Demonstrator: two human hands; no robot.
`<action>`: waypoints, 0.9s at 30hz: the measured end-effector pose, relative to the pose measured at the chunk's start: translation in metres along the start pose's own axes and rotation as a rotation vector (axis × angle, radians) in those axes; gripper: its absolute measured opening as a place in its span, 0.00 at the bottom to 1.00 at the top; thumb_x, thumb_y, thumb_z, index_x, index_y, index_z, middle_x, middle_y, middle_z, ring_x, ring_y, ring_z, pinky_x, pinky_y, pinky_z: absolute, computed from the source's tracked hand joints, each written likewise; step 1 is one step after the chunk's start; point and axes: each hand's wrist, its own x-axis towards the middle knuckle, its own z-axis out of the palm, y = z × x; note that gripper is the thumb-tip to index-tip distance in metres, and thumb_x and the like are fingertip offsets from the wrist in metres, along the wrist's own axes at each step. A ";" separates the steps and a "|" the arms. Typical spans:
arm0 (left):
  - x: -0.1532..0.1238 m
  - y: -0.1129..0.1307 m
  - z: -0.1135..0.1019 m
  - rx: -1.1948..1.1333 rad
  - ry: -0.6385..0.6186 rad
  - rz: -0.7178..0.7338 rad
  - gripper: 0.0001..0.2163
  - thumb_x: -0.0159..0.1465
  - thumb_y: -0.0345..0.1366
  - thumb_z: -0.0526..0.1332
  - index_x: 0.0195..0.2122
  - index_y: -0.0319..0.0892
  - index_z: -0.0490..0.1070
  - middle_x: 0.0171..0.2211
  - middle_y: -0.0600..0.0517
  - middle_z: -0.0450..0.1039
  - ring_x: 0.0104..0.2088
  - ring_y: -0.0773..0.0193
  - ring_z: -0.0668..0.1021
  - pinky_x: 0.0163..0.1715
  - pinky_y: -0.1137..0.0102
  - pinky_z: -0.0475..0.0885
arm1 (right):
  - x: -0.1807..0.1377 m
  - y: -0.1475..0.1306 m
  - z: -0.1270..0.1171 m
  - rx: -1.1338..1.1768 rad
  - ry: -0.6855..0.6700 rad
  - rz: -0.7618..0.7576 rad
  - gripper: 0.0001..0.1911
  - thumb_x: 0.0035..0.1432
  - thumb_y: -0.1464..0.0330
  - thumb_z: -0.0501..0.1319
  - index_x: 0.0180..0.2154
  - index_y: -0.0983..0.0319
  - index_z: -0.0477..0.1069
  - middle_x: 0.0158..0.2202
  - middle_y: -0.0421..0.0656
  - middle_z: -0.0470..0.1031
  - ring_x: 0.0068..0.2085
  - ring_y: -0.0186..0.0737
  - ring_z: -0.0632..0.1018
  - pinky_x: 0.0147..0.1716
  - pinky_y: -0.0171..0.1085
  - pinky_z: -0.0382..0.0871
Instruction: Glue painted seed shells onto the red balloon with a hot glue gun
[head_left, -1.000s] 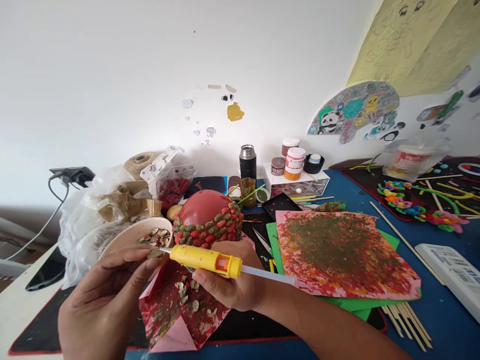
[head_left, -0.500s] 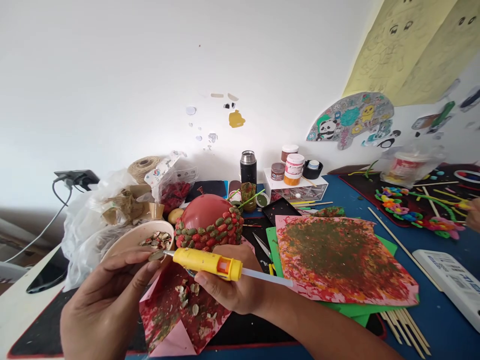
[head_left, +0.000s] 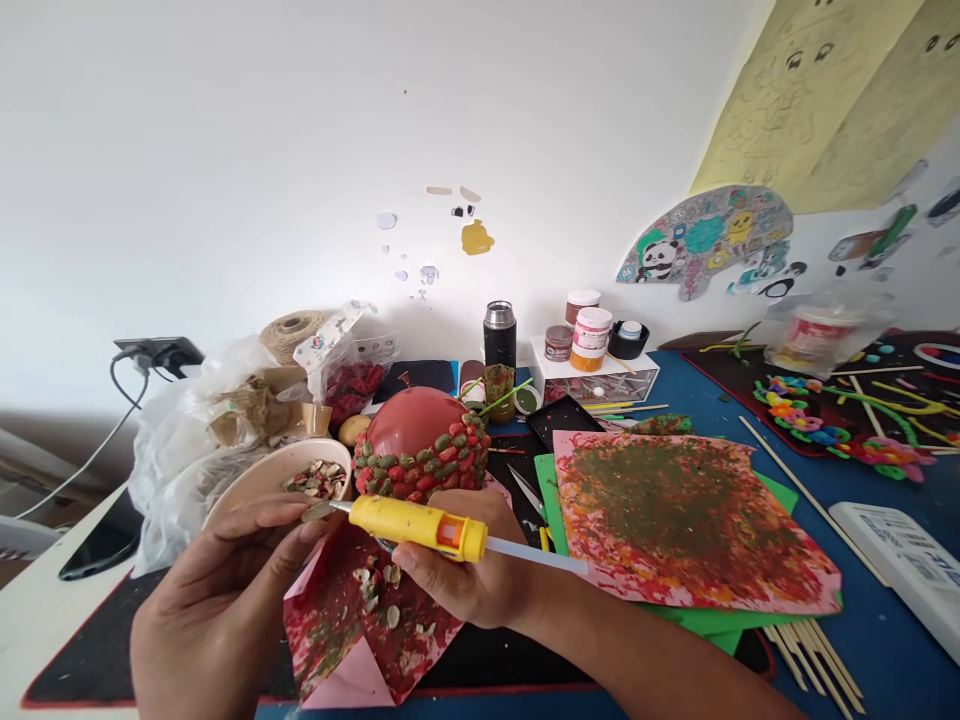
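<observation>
Where left grip (head_left: pixel 206 610) pinches, a shell (head_left: pixel 318 511) protrudes.

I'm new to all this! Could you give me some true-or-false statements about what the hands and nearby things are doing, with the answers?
1. The right hand holds a yellow glue gun. True.
2. The left hand holds a pair of scissors. False: it pinches a small shell-like piece by the gun's tip.
3. The red balloon is bare all over. False: red and green pieces cover its visible lower part.
4. The pale bowl contains loose shells. True.
5. The black flask lies on its side. False: it stands upright.
</observation>
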 end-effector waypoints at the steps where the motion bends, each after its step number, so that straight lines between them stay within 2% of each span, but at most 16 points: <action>1: 0.000 -0.001 -0.001 0.011 0.003 0.005 0.19 0.47 0.47 0.91 0.38 0.53 0.92 0.40 0.53 0.97 0.37 0.53 0.98 0.44 0.71 0.94 | 0.000 0.000 0.000 -0.010 -0.012 0.003 0.32 0.93 0.48 0.63 0.34 0.56 0.71 0.28 0.36 0.71 0.25 0.34 0.71 0.29 0.37 0.68; 5: 0.001 -0.003 -0.004 0.031 0.006 0.011 0.19 0.49 0.48 0.90 0.39 0.54 0.92 0.41 0.53 0.98 0.38 0.54 0.98 0.45 0.72 0.93 | 0.000 0.000 0.001 -0.018 -0.043 0.011 0.32 0.93 0.46 0.63 0.34 0.56 0.70 0.29 0.36 0.71 0.25 0.34 0.71 0.30 0.37 0.69; 9: 0.000 -0.002 -0.005 0.029 0.008 0.016 0.17 0.50 0.48 0.89 0.39 0.55 0.92 0.42 0.54 0.98 0.39 0.55 0.98 0.46 0.73 0.93 | 0.004 -0.004 -0.003 0.024 -0.016 0.021 0.33 0.95 0.46 0.57 0.33 0.54 0.66 0.27 0.35 0.67 0.25 0.35 0.69 0.28 0.38 0.67; 15: -0.002 -0.002 -0.004 0.042 0.016 0.026 0.16 0.51 0.48 0.89 0.39 0.55 0.92 0.44 0.53 0.98 0.41 0.55 0.98 0.48 0.73 0.93 | 0.005 -0.006 -0.004 0.058 0.013 0.030 0.37 0.95 0.43 0.51 0.32 0.54 0.65 0.27 0.35 0.66 0.25 0.35 0.70 0.28 0.38 0.65; 22: -0.003 -0.006 -0.009 0.031 0.029 0.031 0.20 0.51 0.50 0.91 0.42 0.53 0.92 0.45 0.52 0.98 0.41 0.55 0.98 0.48 0.73 0.93 | 0.000 -0.002 0.000 0.012 -0.026 0.018 0.33 0.94 0.47 0.58 0.32 0.55 0.67 0.28 0.36 0.69 0.25 0.35 0.70 0.28 0.39 0.63; 27: -0.002 -0.005 -0.007 0.017 0.033 0.032 0.21 0.50 0.52 0.91 0.40 0.52 0.91 0.45 0.51 0.98 0.40 0.56 0.97 0.47 0.73 0.93 | 0.003 -0.003 -0.001 0.092 0.040 -0.013 0.35 0.95 0.46 0.55 0.32 0.55 0.66 0.27 0.35 0.68 0.25 0.35 0.69 0.28 0.38 0.65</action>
